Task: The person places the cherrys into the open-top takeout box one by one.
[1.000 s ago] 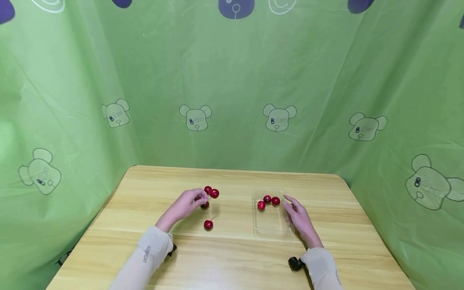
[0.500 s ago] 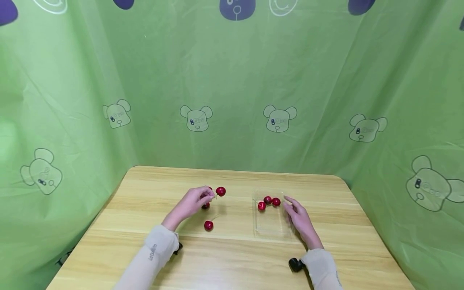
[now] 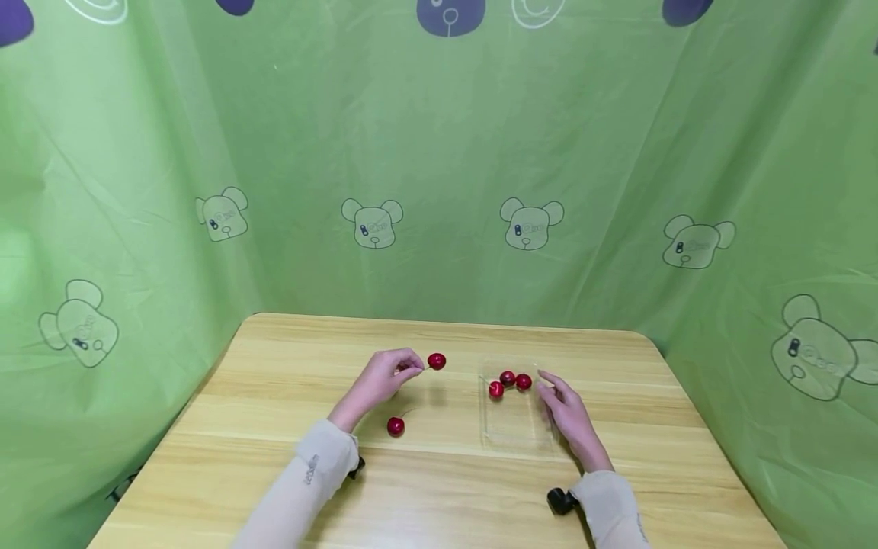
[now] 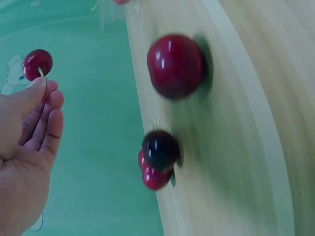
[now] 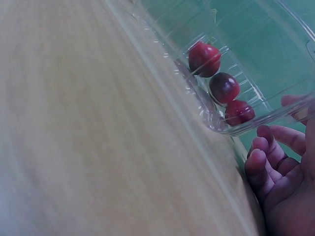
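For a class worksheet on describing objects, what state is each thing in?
Left hand: pinching a stem
Held cherry: raised off the table
Box: on the table, holding three cherries
Right hand: relaxed beside the box
Single cherry: resting apart on the table
Dark cherry: by red ones
Curtain: hanging, creased

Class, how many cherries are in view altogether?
8: one cherry in the left hand, three cherries in the clear container, four cherries on the table, three clustered; others may be hidden.
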Demonstrator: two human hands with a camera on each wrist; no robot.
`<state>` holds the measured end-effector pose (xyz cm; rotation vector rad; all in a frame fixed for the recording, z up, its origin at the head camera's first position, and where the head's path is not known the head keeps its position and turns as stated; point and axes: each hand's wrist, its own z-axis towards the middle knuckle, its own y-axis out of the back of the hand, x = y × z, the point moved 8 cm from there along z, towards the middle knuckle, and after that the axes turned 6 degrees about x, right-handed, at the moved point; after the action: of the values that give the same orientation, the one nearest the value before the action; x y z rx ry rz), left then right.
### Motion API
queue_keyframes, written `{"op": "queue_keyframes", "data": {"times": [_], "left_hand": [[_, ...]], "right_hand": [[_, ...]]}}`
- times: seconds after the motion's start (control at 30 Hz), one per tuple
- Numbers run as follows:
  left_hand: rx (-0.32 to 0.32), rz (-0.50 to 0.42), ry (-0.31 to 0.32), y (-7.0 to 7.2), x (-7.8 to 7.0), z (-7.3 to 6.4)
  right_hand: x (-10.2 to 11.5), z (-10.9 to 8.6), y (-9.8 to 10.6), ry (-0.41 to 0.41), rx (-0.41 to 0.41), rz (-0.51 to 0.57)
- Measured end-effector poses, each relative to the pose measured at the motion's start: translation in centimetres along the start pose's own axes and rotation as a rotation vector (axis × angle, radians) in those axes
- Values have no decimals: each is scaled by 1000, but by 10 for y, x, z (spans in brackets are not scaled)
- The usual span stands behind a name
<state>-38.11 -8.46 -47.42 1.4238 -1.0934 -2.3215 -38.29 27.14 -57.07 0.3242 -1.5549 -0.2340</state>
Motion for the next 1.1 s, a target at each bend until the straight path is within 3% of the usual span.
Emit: {"op": "queue_keyframes", "data": {"times": [0.23, 0.53, 0.87, 1.1], "left_hand": [[-28, -6, -19, -15, -12, 14], [-22, 10, -36, -31, -28, 26], [-14, -12, -43, -46, -33, 37], [-11, -39, -50, -60, -38, 45]], "right_hand": [[2, 0, 0, -28, 24, 10], [31, -17, -3, -56, 52, 1], [1, 0, -2, -42, 39, 13], [9, -4, 0, -52, 56, 38]]}}
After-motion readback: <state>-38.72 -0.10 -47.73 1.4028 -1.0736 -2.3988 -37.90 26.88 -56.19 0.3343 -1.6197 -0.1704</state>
